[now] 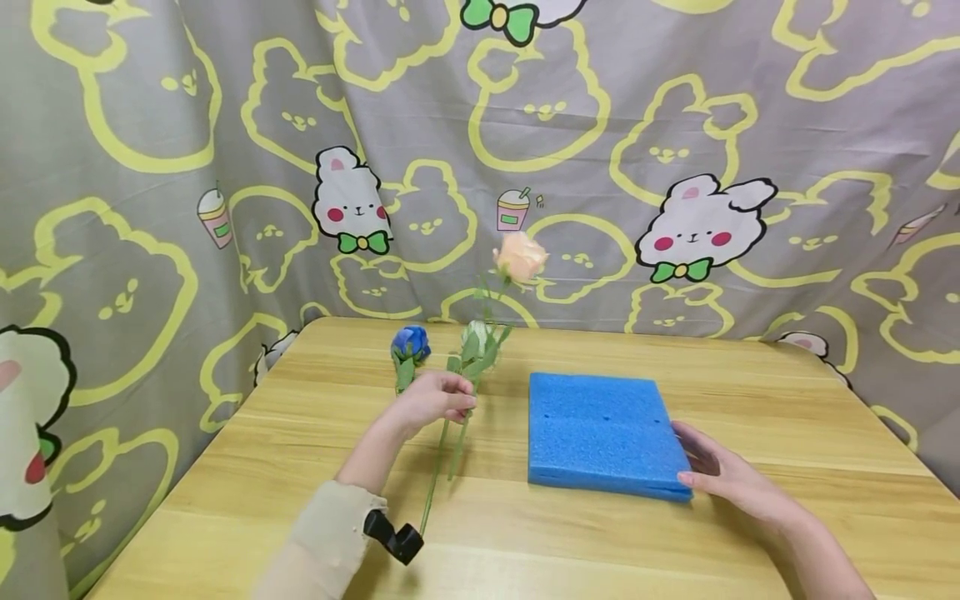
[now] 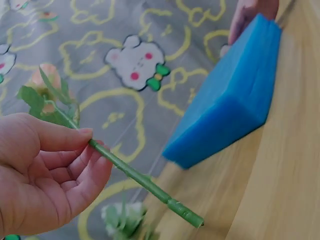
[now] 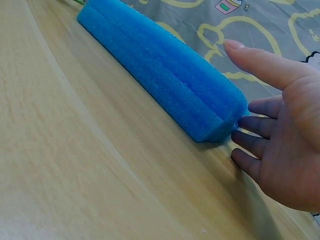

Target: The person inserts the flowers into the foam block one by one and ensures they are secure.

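My left hand point(image 1: 433, 402) pinches the green stem point(image 2: 135, 172) of an artificial peach rose point(image 1: 521, 257) between thumb and fingers. The bloom points up and away, and the stem's cut end slants down toward the foam side in the left wrist view. A thick blue foam block point(image 1: 603, 442) with small dark holes in its top lies flat on the table. At its right edge is my right hand point(image 1: 731, 479), fingers extended along the side and thumb raised apart from them in the right wrist view. The fingertips point(image 3: 245, 122) are right at the block's end.
A blue rose point(image 1: 411, 343) and a white rose point(image 1: 476, 340) lie on the wooden table point(image 1: 480, 542), partly behind the left hand and the held flower. A patterned grey curtain point(image 1: 427, 125) hangs behind the table. A black device point(image 1: 393, 537) is on the left wrist.
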